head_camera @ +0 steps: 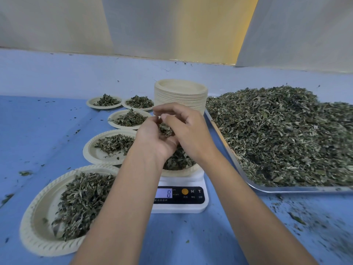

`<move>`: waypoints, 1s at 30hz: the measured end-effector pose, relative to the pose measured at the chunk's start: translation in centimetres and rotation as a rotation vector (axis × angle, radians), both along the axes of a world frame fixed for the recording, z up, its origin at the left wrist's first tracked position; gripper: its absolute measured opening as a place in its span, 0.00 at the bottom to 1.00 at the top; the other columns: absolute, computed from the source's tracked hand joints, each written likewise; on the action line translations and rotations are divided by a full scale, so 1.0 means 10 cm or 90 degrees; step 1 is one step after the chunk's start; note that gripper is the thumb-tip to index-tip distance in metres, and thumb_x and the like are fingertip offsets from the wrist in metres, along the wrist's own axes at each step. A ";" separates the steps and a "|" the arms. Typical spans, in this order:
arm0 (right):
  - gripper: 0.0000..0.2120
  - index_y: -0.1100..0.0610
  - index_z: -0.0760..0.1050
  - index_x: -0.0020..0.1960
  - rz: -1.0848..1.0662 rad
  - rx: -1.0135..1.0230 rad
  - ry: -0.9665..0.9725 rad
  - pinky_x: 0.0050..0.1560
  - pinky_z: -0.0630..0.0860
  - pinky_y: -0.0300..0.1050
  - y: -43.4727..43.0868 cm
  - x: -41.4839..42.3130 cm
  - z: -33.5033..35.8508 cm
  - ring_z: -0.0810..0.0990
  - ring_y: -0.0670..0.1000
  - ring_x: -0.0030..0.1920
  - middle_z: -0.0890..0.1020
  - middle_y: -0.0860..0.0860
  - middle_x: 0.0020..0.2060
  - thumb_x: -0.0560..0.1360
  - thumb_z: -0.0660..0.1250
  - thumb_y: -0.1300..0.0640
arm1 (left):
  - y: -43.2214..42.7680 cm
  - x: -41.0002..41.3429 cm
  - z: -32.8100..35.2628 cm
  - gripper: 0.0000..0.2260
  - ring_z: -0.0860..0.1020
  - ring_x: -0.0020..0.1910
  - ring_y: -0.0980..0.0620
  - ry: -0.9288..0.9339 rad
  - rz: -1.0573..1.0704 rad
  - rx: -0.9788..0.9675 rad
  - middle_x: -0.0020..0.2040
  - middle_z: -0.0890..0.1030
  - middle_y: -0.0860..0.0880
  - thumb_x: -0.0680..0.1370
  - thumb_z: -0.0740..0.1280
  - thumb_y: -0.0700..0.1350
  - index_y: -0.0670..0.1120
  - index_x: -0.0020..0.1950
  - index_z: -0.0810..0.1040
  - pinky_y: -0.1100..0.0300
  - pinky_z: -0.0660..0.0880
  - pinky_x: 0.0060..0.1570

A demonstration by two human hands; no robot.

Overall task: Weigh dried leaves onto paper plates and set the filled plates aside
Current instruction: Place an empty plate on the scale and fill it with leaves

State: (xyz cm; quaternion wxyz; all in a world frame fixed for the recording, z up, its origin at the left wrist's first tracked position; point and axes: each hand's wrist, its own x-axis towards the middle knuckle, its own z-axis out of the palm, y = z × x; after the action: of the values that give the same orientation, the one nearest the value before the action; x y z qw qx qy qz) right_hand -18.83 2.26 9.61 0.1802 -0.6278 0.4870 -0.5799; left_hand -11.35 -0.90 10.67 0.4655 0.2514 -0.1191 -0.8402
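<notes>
A white digital scale (179, 196) stands in the middle of the blue table, its display showing 8. On it sits a paper plate (183, 172) with dried leaves, mostly hidden by my hands. My left hand (152, 140) is cupped palm up above that plate and holds a small clump of dried leaves (165, 130). My right hand (183, 129) is over the cupped hand, its fingertips pinching at the clump. A big heap of dried leaves (282, 134) fills a metal tray (298, 189) at the right.
Several filled paper plates lie in a row at the left, from the near plate (38, 217) back to the far plate (104, 102). A tall stack of empty plates (180, 96) stands behind my hands. Leaf crumbs litter the table.
</notes>
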 end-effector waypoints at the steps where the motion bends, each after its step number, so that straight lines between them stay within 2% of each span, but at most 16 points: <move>1: 0.13 0.53 0.83 0.50 0.008 -0.001 -0.007 0.58 0.75 0.55 0.00 0.00 0.01 0.81 0.50 0.52 0.85 0.49 0.46 0.70 0.62 0.57 | 0.00 0.00 0.00 0.09 0.80 0.52 0.49 -0.001 0.004 0.000 0.55 0.79 0.44 0.82 0.57 0.43 0.44 0.56 0.75 0.56 0.80 0.32; 3: 0.12 0.54 0.83 0.49 0.023 -0.008 -0.024 0.57 0.76 0.53 0.01 -0.01 0.01 0.81 0.49 0.50 0.85 0.48 0.44 0.71 0.62 0.57 | -0.01 0.00 0.01 0.08 0.78 0.54 0.51 0.006 0.024 -0.002 0.54 0.78 0.45 0.82 0.57 0.42 0.43 0.55 0.74 0.56 0.80 0.43; 5: 0.10 0.54 0.82 0.49 0.033 -0.022 -0.077 0.50 0.76 0.43 -0.01 -0.02 0.01 0.80 0.43 0.42 0.83 0.45 0.40 0.74 0.63 0.59 | -0.02 0.00 0.00 0.10 0.78 0.47 0.51 0.013 0.045 -0.002 0.44 0.79 0.44 0.82 0.55 0.41 0.40 0.48 0.75 0.54 0.78 0.53; 7: 0.09 0.55 0.81 0.49 -0.004 -0.027 -0.112 0.45 0.73 0.31 -0.03 -0.07 0.02 0.78 0.37 0.38 0.82 0.43 0.39 0.76 0.63 0.64 | -0.03 0.03 0.00 0.16 0.78 0.37 0.51 0.017 0.081 0.005 0.30 0.79 0.45 0.83 0.54 0.41 0.38 0.39 0.74 0.58 0.79 0.50; 9: 0.10 0.54 0.80 0.53 -0.098 0.020 -0.016 0.44 0.69 0.28 -0.07 -0.16 0.00 0.77 0.35 0.41 0.81 0.40 0.44 0.76 0.64 0.63 | -0.07 0.11 -0.02 0.17 0.78 0.34 0.52 0.007 0.119 0.017 0.25 0.78 0.46 0.83 0.54 0.42 0.38 0.39 0.75 0.62 0.78 0.42; 11: 0.13 0.52 0.78 0.60 -0.176 0.106 0.135 0.46 0.66 0.32 -0.09 -0.27 -0.06 0.75 0.39 0.45 0.80 0.41 0.51 0.76 0.65 0.58 | -0.11 0.19 -0.06 0.16 0.79 0.35 0.52 0.003 0.142 0.036 0.29 0.80 0.46 0.83 0.55 0.41 0.38 0.40 0.76 0.63 0.78 0.38; 13: 0.15 0.51 0.77 0.62 -0.193 0.153 0.221 0.49 0.66 0.37 -0.10 -0.32 -0.12 0.75 0.42 0.51 0.80 0.44 0.56 0.76 0.65 0.53 | -0.15 0.26 -0.09 0.15 0.79 0.37 0.51 0.021 0.144 0.054 0.35 0.79 0.45 0.82 0.55 0.40 0.37 0.40 0.76 0.62 0.79 0.38; 17: 0.21 0.51 0.76 0.64 -0.195 0.186 0.335 0.64 0.68 0.49 -0.15 -0.31 -0.20 0.72 0.52 0.64 0.78 0.49 0.60 0.75 0.66 0.43 | -0.18 0.29 -0.13 0.15 0.79 0.40 0.51 -0.001 0.153 0.045 0.40 0.79 0.44 0.81 0.54 0.38 0.37 0.41 0.76 0.62 0.79 0.43; 21: 0.25 0.48 0.73 0.66 -0.177 0.226 0.382 0.64 0.69 0.52 -0.16 -0.29 -0.24 0.69 0.54 0.65 0.74 0.51 0.62 0.73 0.67 0.39 | -0.18 0.28 -0.14 0.13 0.79 0.39 0.51 -0.036 0.148 0.030 0.41 0.79 0.43 0.80 0.56 0.36 0.37 0.42 0.77 0.60 0.79 0.46; 24: 0.23 0.47 0.73 0.66 -0.167 0.241 0.450 0.59 0.71 0.50 -0.15 -0.26 -0.28 0.70 0.53 0.62 0.73 0.51 0.59 0.74 0.68 0.42 | -0.17 0.26 -0.14 0.12 0.79 0.41 0.51 -0.060 0.151 0.015 0.43 0.80 0.43 0.80 0.56 0.36 0.38 0.43 0.78 0.59 0.78 0.52; 27: 0.17 0.52 0.76 0.64 -0.161 0.224 0.449 0.55 0.72 0.48 -0.15 -0.23 -0.29 0.73 0.53 0.58 0.76 0.53 0.56 0.76 0.68 0.51 | -0.16 0.26 -0.15 0.11 0.79 0.41 0.51 -0.061 0.153 0.015 0.43 0.80 0.43 0.79 0.56 0.35 0.38 0.43 0.77 0.60 0.78 0.53; 30: 0.11 0.56 0.80 0.58 -0.181 0.149 0.398 0.48 0.69 0.38 -0.16 -0.25 -0.27 0.78 0.51 0.53 0.81 0.53 0.54 0.76 0.67 0.58 | -0.17 0.26 -0.16 0.11 0.80 0.42 0.50 -0.069 0.156 0.021 0.44 0.80 0.43 0.79 0.56 0.36 0.38 0.44 0.77 0.60 0.79 0.50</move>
State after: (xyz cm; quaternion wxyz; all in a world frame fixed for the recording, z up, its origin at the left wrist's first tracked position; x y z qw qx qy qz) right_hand -21.30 0.68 6.92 0.0111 -0.6757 0.6642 -0.3196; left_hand -8.71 -2.64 9.09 0.5534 0.3166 -0.0988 -0.7640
